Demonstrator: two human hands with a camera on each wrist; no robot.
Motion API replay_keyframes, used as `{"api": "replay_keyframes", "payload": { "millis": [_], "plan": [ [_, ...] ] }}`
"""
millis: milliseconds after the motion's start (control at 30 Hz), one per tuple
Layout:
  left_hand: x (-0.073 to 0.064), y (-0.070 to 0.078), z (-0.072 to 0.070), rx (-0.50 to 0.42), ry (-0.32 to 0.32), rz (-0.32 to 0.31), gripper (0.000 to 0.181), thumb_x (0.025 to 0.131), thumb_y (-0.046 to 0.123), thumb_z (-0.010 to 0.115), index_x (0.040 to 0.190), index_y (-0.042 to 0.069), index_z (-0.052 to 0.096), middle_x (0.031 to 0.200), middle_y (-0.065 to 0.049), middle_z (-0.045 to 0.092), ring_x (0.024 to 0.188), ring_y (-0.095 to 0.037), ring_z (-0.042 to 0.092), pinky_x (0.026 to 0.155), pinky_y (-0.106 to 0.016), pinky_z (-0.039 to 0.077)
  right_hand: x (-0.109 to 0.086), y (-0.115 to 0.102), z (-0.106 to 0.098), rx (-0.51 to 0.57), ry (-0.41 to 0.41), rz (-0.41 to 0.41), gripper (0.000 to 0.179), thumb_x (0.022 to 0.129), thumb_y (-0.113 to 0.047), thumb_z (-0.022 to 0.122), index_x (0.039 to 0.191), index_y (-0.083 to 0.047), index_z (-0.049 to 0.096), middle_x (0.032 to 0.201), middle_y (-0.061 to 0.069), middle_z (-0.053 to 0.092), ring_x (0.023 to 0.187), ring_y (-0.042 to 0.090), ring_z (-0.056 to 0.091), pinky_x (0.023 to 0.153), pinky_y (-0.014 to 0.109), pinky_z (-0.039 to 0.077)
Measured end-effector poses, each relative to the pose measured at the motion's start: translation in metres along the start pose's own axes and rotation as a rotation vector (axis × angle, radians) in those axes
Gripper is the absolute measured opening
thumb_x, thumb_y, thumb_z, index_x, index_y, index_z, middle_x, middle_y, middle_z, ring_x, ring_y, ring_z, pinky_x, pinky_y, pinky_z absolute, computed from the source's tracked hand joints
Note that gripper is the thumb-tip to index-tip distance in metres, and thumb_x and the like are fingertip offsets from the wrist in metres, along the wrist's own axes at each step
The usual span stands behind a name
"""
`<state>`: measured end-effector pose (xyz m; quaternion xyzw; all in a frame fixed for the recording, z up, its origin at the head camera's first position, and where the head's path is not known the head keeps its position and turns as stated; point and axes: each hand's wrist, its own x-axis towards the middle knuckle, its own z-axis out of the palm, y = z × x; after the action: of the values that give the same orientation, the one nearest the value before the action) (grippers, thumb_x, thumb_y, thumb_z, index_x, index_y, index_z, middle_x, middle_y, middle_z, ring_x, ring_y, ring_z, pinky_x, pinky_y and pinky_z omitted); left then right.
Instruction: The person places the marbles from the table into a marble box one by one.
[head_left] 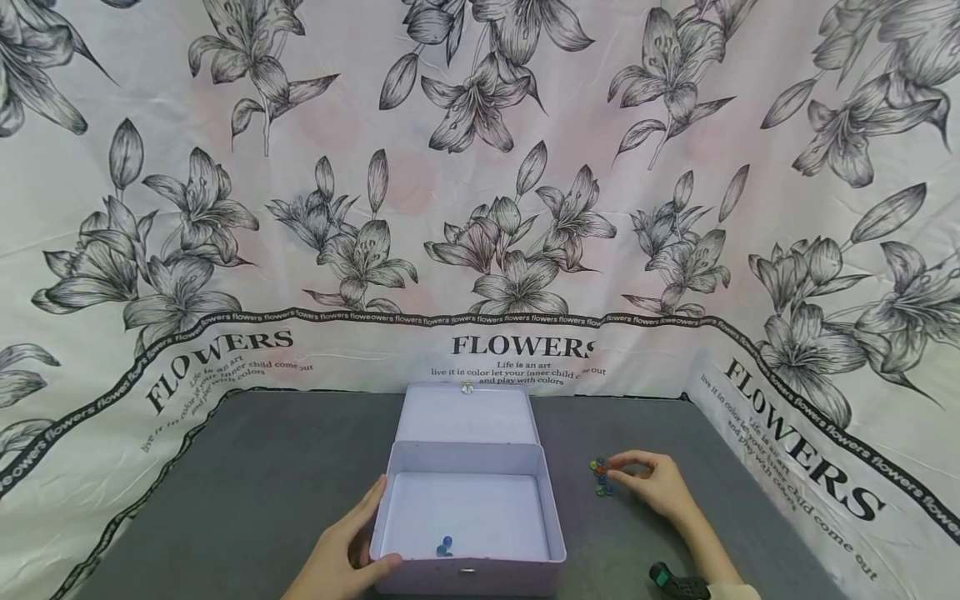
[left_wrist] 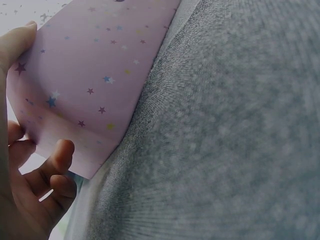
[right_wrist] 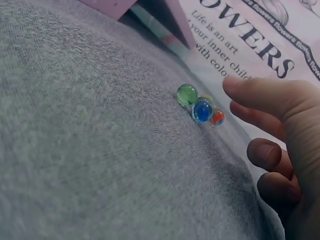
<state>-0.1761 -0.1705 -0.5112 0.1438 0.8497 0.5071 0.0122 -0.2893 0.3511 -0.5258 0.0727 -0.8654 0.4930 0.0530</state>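
A lidded box, pale inside and pink with small stars outside, stands with its lid tipped back. My left hand grips its near left corner, thumb on the front wall and fingers along the left side. Inside, near the front wall, lie a few blue marbles. To the right of the box is a small cluster of glass marbles. Green, blue and orange ones show in the right wrist view. My right hand is beside this cluster, fingertips close to it, with no marble visible between them.
A dark grey cloth covers the table. Behind and at both sides hangs a white curtain printed with flowers and lettering. A black device sits at my right wrist, by a light sleeve.
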Motion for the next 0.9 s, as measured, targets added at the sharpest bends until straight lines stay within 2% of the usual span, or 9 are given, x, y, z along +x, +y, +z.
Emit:
{"api": "replay_keyframes", "payload": {
  "millis": [233, 433, 533, 633, 667, 767, 867, 900],
  "plan": [
    [0.001, -0.001, 0.0, -0.003, -0.006, 0.004, 0.095, 0.092, 0.029, 0.084, 0.168, 0.012, 0.031, 0.169, -0.021, 0.033, 0.064, -0.001, 0.046, 0.058, -0.021, 0.045, -0.006, 0.006, 0.0, 0.006, -0.059, -0.041, 0.022, 0.089, -0.021, 0.087, 0.106, -0.008, 0.081, 0.103, 0.008, 0.08, 0.041, 0.0, 0.032, 0.043, 0.022, 0.033],
    [0.002, -0.002, 0.001, 0.005, -0.003, 0.006, 0.095, 0.092, 0.03, 0.084, 0.168, 0.014, 0.031, 0.168, -0.02, 0.036, 0.063, -0.001, 0.045, 0.058, -0.021, 0.045, -0.011, 0.007, -0.004, -0.037, -0.106, -0.115, 0.023, 0.086, -0.023, 0.09, 0.105, -0.012, 0.082, 0.089, 0.002, 0.079, 0.041, -0.002, 0.035, 0.041, 0.023, 0.035],
    [0.002, -0.003, 0.002, 0.01, 0.006, 0.012, 0.095, 0.091, 0.031, 0.085, 0.168, 0.014, 0.032, 0.17, -0.019, 0.033, 0.082, 0.0, 0.054, 0.064, -0.019, 0.047, -0.012, 0.008, -0.005, -0.055, -0.13, -0.139, 0.021, 0.086, -0.022, 0.09, 0.104, -0.013, 0.082, 0.084, 0.0, 0.079, 0.042, -0.002, 0.037, 0.041, 0.023, 0.036],
    [0.002, -0.004, 0.003, -0.003, 0.008, 0.011, 0.095, 0.09, 0.031, 0.086, 0.168, 0.015, 0.033, 0.171, -0.018, 0.03, 0.092, -0.003, 0.055, 0.066, -0.02, 0.048, -0.012, 0.009, -0.005, -0.082, -0.135, -0.159, 0.018, 0.087, -0.021, 0.089, 0.103, -0.015, 0.083, 0.073, -0.003, 0.075, 0.042, -0.002, 0.037, 0.041, 0.023, 0.036],
    [0.002, -0.004, 0.003, -0.01, 0.006, 0.01, 0.096, 0.09, 0.03, 0.086, 0.168, 0.015, 0.033, 0.171, -0.018, 0.03, 0.092, -0.003, 0.056, 0.066, -0.02, 0.048, -0.012, 0.01, -0.005, -0.091, -0.134, -0.166, 0.017, 0.087, -0.021, 0.088, 0.102, -0.016, 0.083, 0.067, -0.004, 0.072, 0.042, -0.002, 0.036, 0.04, 0.022, 0.035],
    [0.001, -0.003, 0.001, -0.029, -0.005, 0.001, 0.096, 0.091, 0.029, 0.086, 0.168, 0.015, 0.031, 0.171, -0.02, 0.029, 0.072, -0.001, 0.052, 0.06, -0.021, 0.047, -0.01, 0.01, -0.005, -0.118, -0.117, -0.187, 0.013, 0.087, -0.021, 0.089, 0.099, -0.018, 0.083, 0.056, -0.006, 0.064, 0.041, -0.004, 0.036, 0.04, 0.022, 0.035],
    [0.001, -0.002, 0.0, -0.026, -0.005, -0.004, 0.096, 0.091, 0.029, 0.085, 0.168, 0.015, 0.03, 0.171, -0.02, 0.029, 0.068, -0.002, 0.049, 0.06, -0.021, 0.046, -0.01, 0.011, -0.004, -0.134, -0.104, -0.208, 0.011, 0.088, -0.019, 0.088, 0.098, -0.019, 0.084, 0.052, -0.007, 0.059, 0.041, -0.005, 0.034, 0.039, 0.023, 0.035],
    [0.001, -0.001, 0.001, -0.021, 0.0, -0.004, 0.096, 0.091, 0.029, 0.085, 0.168, 0.015, 0.031, 0.171, -0.019, 0.03, 0.074, -0.001, 0.051, 0.061, -0.02, 0.046, -0.01, 0.011, -0.004, -0.139, -0.101, -0.212, 0.01, 0.088, -0.019, 0.088, 0.098, -0.018, 0.084, 0.052, -0.007, 0.059, 0.041, -0.005, 0.033, 0.039, 0.023, 0.035]
  ]
}}
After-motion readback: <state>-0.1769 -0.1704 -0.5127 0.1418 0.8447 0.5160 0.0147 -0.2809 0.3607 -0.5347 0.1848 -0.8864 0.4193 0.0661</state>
